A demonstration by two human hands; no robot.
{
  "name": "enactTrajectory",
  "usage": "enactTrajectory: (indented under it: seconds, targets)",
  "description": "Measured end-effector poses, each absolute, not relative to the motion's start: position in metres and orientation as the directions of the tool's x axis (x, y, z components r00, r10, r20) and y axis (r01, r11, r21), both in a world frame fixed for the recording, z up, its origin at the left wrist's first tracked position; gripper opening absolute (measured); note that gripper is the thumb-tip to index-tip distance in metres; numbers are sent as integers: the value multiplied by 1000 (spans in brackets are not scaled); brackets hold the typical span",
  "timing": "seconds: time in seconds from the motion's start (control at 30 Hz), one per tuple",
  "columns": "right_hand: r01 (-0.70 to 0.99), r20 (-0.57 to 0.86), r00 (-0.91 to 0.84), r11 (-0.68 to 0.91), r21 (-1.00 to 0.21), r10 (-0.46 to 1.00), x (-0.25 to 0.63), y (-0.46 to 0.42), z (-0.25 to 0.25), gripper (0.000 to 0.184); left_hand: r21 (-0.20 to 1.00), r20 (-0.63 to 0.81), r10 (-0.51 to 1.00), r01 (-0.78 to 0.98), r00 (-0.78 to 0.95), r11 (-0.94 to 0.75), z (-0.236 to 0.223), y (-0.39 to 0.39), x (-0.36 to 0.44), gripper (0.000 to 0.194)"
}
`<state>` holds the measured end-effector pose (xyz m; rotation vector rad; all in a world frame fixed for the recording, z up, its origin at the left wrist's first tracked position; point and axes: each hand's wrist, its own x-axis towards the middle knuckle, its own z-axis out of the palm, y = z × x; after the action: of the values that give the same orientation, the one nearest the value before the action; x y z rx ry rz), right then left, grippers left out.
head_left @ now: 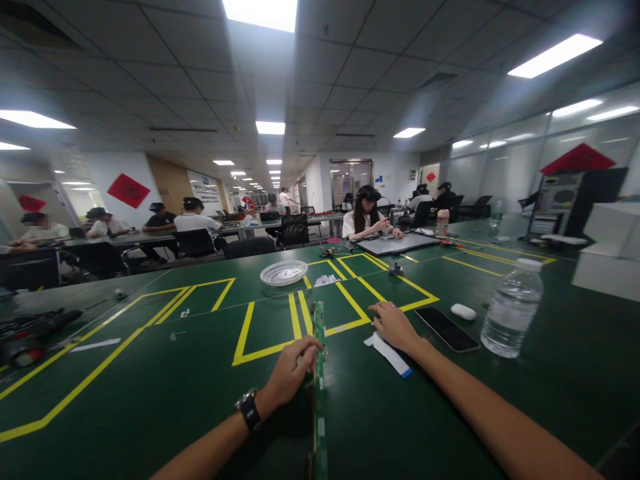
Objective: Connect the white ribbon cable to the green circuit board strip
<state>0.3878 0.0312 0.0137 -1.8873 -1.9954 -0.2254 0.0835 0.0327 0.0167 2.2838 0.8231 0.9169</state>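
A long, narrow green circuit board (321,400) stands on its edge in front of me, running toward the near side of the table. My left hand (295,367), with a black-strapped watch on the wrist, is closed on it, fingers and thumb on either side. To the right, my right hand (394,325) lies low over the table, its fingers loosely bent and apart, with no object visible in them. A white flat ribbon cable (393,357) with a blue end lies just under and beside that hand; whether they touch I cannot tell.
A black phone (447,328), white earbud case (463,311) and water bottle (513,310) stand right. Ahead are a white basket (283,273), small metal part (395,269) and yellow tape lines. Tools (30,337) lie far left. A person (367,217) works across the table.
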Motion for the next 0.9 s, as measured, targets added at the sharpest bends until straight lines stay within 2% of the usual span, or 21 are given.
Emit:
enactTrajectory:
  seconds: [0.1, 0.3, 0.37, 0.47, 0.6, 0.73, 0.9]
  targets:
    - [991, 365, 8, 40, -124, 931, 385, 29, 17, 37, 639, 448, 757, 423, 475, -643, 12, 41, 87, 33]
    - [983, 260, 186, -174, -65, 948, 381, 23, 18, 50, 317, 368, 750, 684, 550, -657, 3, 42, 95, 39]
    - [981, 241, 192, -179, -75, 951, 380, 23, 18, 47, 247, 348, 745, 712, 568, -658, 3, 38, 95, 39]
    - [984, 231, 165, -143, -110, 959, 379, 24, 18, 36, 213, 341, 734, 712, 587, -669, 3, 36, 94, 36]
    - [982, 239, 121, -81, -172, 963, 380, 25, 17, 27, 270, 353, 665, 609, 658, -746, 4, 39, 93, 35]
    - [958, 262, 102, -24, -285, 960, 382, 28, 13, 25, 405, 383, 634, 495, 672, -769, 4, 42, 92, 37]
    - [849, 287, -6, 157, -505, 958, 368, 26, 16, 39, 634, 382, 654, 330, 653, -699, 3, 47, 89, 41]
